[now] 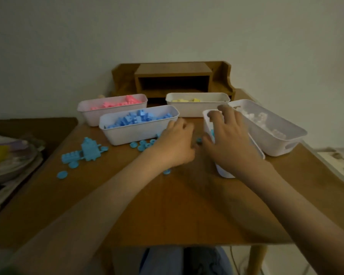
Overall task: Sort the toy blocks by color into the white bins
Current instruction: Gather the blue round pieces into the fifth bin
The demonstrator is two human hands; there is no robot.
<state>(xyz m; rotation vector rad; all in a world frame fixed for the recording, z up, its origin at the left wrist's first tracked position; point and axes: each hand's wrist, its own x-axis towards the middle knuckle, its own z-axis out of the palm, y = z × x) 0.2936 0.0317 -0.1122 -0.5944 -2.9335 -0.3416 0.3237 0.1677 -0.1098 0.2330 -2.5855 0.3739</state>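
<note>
Blue pieces are what's loose on the wooden table (187,205): a clump of blocks (89,150) on the left, with discs (145,144) scattered beside it and along the front of the blue bin (137,133).

There are five white bins. The pink bin (91,116) is back left. The blue bin sits just in front of it and is heaped pretty full. The yellow bin (197,111) is at the back middle, and the pale bin (276,143), with whitish blocks, is angled on the right. The fifth, the near bin (222,171), is squeezed against the pale one's left side, and a bit of blue shows inside it.

The right hand (228,139) is draped over the near bin. Its fingers are spread with the tips bent over the far rim, and the thumb is down on the left wall, so it's got hold of it.

The left hand (175,143) is between the blue bin and the near bin, knuckles up and fingers curled down at the table. It's blurry, so I honestly can't tell if it's pinching anything. One disc (199,140) lies right between the two hands.

A small wooden shelf (173,80) stands against the wall at the back, and there's a pile of plates (8,161) on the far left.
</note>
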